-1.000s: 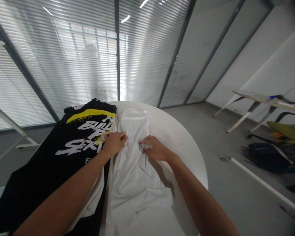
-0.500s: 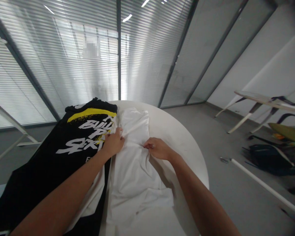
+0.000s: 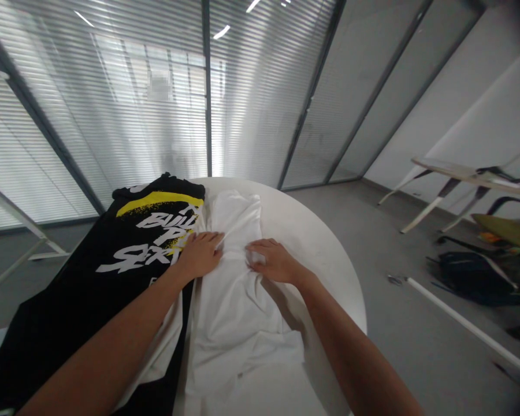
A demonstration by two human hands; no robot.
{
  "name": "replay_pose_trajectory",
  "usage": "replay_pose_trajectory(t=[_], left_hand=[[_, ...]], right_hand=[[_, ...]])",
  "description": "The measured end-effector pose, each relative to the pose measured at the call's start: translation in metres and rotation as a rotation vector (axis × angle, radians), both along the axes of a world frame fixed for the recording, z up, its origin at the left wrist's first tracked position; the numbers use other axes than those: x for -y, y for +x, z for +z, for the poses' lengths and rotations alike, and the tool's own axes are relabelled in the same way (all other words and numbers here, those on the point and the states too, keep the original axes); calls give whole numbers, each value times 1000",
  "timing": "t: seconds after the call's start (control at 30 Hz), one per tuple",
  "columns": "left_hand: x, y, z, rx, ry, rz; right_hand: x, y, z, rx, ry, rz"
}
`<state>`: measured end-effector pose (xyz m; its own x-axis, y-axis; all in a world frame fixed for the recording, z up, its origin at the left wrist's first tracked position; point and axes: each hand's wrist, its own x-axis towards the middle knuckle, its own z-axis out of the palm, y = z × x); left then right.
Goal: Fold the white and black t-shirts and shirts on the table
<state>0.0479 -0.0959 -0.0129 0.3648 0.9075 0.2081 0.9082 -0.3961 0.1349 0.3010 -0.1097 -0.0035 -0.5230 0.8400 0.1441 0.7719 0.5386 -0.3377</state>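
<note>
Forearms: two bare arms reach in from the bottom corners, the left forearm (image 3: 117,329) over the black fabric, the right forearm (image 3: 351,335) over the right side of the tabletop.
Garments: smooth white fabric garment (image 3: 236,312) lies lengthwise in a narrow strip, creased along its middle, with a flap of cloth jutting to the right at its near part; black fabric garment (image 3: 78,294) with white brush lettering and a yellow arc lies directly to its left, running to the bottom left corner.
Left hand: palm down (image 3: 198,255), across the edge of the black garment, fingertips on the left side of the white one; fingers extended, thumb apart from them.
Right hand: at the right edge of the white garment (image 3: 274,261), fingers and thumb parted with a gap between, tips at the cloth.
Hands: apart from each other, cloth between them, neither clamped on it.
Tabletop: white, round-edged (image 3: 325,248), under the white garment and part of the black one, bare along its right side.
Floor: grey (image 3: 390,341), with a long white pole (image 3: 459,320) to the right; a white tubular frame (image 3: 21,216) stands at the left.
Clutter: dark blue, bag-like item (image 3: 472,277), blurred, below a yellow-green object (image 3: 505,231).
Background: wooden-topped table with pale legs (image 3: 450,168), a black object (image 3: 500,173) on it; white wall (image 3: 476,110) behind; glass partition with slatted blinds (image 3: 251,115) beyond the tabletop.
</note>
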Motion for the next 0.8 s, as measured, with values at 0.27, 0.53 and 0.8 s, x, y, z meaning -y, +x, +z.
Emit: replay_pose_trajectory(t=[0.27, 0.53, 0.8], left_hand=[[3, 0, 20, 77, -53, 47], [0, 2, 1, 51, 84, -56], [1, 0, 10, 98, 59, -2]], right_hand=[[1, 6, 19, 14, -180, -36], [1, -5, 6, 3, 70, -103], [-1, 0, 13, 23, -31, -142]])
